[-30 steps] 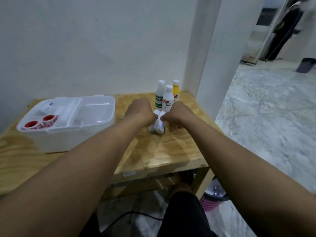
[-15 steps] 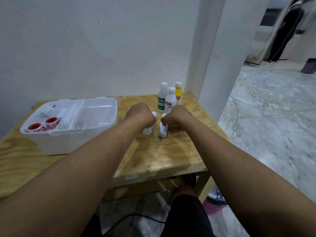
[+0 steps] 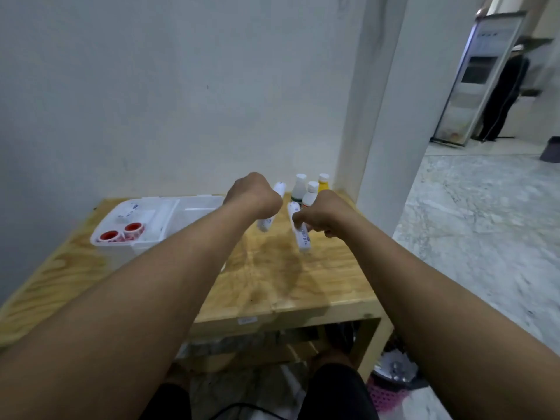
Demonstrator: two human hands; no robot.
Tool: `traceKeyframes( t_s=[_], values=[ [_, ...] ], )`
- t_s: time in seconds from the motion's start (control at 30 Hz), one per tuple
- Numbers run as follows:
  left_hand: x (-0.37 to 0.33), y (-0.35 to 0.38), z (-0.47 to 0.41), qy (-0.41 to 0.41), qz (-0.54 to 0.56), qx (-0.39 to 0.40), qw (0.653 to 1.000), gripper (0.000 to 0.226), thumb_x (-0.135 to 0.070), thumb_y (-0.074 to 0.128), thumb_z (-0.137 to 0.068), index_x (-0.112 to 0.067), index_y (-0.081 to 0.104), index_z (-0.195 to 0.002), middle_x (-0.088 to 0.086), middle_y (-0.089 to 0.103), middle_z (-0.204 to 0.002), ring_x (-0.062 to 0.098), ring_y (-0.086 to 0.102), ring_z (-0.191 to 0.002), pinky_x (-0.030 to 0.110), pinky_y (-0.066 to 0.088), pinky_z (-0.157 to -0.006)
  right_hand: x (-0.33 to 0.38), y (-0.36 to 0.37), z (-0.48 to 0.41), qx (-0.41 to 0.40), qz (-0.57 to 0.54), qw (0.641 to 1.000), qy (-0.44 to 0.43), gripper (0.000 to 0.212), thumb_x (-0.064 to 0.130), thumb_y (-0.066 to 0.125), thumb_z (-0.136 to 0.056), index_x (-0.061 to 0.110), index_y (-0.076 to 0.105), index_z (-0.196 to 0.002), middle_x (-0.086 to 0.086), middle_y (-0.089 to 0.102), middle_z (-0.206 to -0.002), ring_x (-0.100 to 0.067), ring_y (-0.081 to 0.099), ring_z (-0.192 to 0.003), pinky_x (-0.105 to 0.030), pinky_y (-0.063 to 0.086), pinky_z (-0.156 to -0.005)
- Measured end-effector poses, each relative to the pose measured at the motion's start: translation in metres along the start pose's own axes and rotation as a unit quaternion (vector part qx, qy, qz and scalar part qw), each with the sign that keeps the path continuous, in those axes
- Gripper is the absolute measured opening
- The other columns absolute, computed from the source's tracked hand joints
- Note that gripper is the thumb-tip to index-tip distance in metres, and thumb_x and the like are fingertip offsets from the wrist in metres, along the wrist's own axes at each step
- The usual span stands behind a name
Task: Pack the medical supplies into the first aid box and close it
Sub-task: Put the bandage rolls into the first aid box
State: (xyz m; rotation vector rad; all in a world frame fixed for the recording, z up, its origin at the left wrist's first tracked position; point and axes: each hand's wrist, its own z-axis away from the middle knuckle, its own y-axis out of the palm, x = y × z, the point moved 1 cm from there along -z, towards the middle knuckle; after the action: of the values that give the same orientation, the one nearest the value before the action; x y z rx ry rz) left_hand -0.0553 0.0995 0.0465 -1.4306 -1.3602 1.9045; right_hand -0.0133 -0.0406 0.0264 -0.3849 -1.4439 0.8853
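A wooden table (image 3: pixel 272 286) is seen against a white wall, and on its left part a white first aid box (image 3: pixel 188 216) is set, lid off, its top open. Inside the box, in the near left compartment, two red-cored tape rolls (image 3: pixel 121 233) are laid side by side, with a small white item (image 3: pixel 128 212) behind them; what that item is cannot be told. At the far right corner of the table three bottles are stood upright in a tight cluster: a green-labelled bottle (image 3: pixel 298 189), a white bottle with a red label (image 3: pixel 310 195) and a yellow bottle (image 3: pixel 323 183).

Both hands are raised above the table, just right of the box. The left hand (image 3: pixel 253 194) is closed in a fist around a white tube (image 3: pixel 271 207), which is held tilted, its cap end poking up past the knuckles and its tail hanging below. The right hand (image 3: pixel 322 213) is curled shut on a second white tube (image 3: pixel 298 227), pinched near its upper end by the fingers (image 3: pixel 298 221), its lower end hanging clear of the tabletop. The two tubes are kept just apart.
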Motion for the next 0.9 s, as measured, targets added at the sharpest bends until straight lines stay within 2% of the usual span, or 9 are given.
traceKeyframes(
  t_s=[0.17,0.23,0.33,0.43,0.5,0.63,0.73,0.83,0.9],
  values=[
    [0.008,-0.043,0.012,0.005,0.079,-0.037,0.996,0.022,-0.021,0.059,-0.087,-0.008,0.049,-0.072,0.007,0.051,-0.072,0.022,0.047,-0.058,0.027,0.037,-0.054,0.032,-0.012,0.016,-0.006,-0.011,1.0,-0.016,0.022,0.011,0.072,-0.076,0.01,0.05,-0.073,-0.006,0.043,-0.058,-0.018,0.035,-0.045,-0.024,0.028,-0.046],
    [0.017,-0.06,0.016,0.008,0.1,-0.052,0.994,0.023,-0.025,0.062,-0.088,-0.003,0.06,-0.084,0.009,0.056,-0.076,0.024,0.051,-0.061,0.029,0.042,-0.057,0.045,-0.012,0.02,-0.007,-0.015,1.0,-0.026,0.021,0.011,0.071,-0.077,0.008,0.05,-0.077,-0.007,0.041,-0.062,-0.02,0.035,-0.047,-0.025,0.028,-0.047],
    [0.034,-0.08,0.02,0.007,0.123,-0.055,0.991,0.025,-0.02,0.068,-0.086,-0.002,0.071,-0.104,0.01,0.061,-0.083,0.024,0.053,-0.066,0.031,0.046,-0.062,0.065,-0.009,0.026,-0.002,-0.02,0.999,-0.047,0.017,0.014,0.067,-0.077,0.008,0.052,-0.082,-0.012,0.047,-0.076,-0.024,0.04,-0.06,-0.028,0.031,-0.052],
    [0.052,-0.093,0.021,0.008,0.134,-0.052,0.99,0.028,-0.015,0.067,-0.086,0.0,0.073,-0.109,0.009,0.058,-0.084,0.025,0.051,-0.071,0.032,0.045,-0.066,0.082,-0.004,0.028,0.006,-0.029,0.997,-0.071,0.014,0.016,0.068,-0.079,0.004,0.062,-0.084,-0.012,0.052,-0.08,-0.023,0.039,-0.058,-0.028,0.032,-0.052],
    [0.065,-0.098,0.02,-0.003,0.134,-0.049,0.99,0.029,-0.014,0.065,-0.088,0.0,0.072,-0.112,0.01,0.058,-0.089,0.027,0.049,-0.074,0.033,0.044,-0.067,0.091,0.001,0.026,0.007,-0.036,0.995,-0.09,0.03,0.017,0.07,-0.078,-0.008,0.071,-0.096,-0.011,0.054,-0.078,-0.02,0.038,-0.056,-0.029,0.033,-0.051],
    [0.086,-0.103,0.019,-0.016,0.132,-0.045,0.99,0.027,-0.017,0.069,-0.085,-0.004,0.074,-0.108,0.009,0.061,-0.091,0.026,0.05,-0.075,0.035,0.046,-0.069,0.108,0.014,0.019,0.004,-0.031,0.991,-0.134,0.033,0.015,0.072,-0.08,-0.008,0.073,-0.104,-0.009,0.045,-0.07,-0.018,0.036,-0.053,-0.027,0.033,-0.048],
    [0.101,-0.103,0.017,-0.012,0.125,-0.049,0.991,0.028,-0.023,0.075,-0.081,-0.009,0.075,-0.105,0.011,0.067,-0.101,0.023,0.055,-0.078,0.037,0.054,-0.074,0.116,0.026,0.015,0.005,-0.038,0.983,-0.177,0.027,0.012,0.07,-0.083,-0.005,0.071,-0.104,-0.015,0.061,-0.082,-0.016,0.042,-0.054,-0.027,0.035,-0.047],
    [0.112,-0.104,0.016,-0.006,0.105,-0.044,0.993,0.027,-0.027,0.08,-0.078,-0.013,0.078,-0.101,0.011,0.071,-0.107,0.026,0.062,-0.085,0.042,0.058,-0.084,0.121,0.039,0.013,0.02,-0.033,0.972,-0.23,0.038,0.011,0.07,-0.084,0.009,0.063,-0.122,-0.008,0.067,-0.108,-0.014,0.057,-0.073,-0.027,0.044,-0.059],
    [0.118,-0.104,0.014,0.0,0.091,-0.037,0.995,0.024,-0.026,0.081,-0.077,-0.016,0.079,-0.1,0.006,0.071,-0.106,0.026,0.065,-0.093,0.041,0.057,-0.085,0.123,0.047,0.011,0.032,-0.017,0.965,-0.26,0.043,0.008,0.068,-0.085,0.014,0.062,-0.127,-0.004,0.065,-0.114,-0.017,0.062,-0.087,-0.031,0.05,-0.072]
  ],
)
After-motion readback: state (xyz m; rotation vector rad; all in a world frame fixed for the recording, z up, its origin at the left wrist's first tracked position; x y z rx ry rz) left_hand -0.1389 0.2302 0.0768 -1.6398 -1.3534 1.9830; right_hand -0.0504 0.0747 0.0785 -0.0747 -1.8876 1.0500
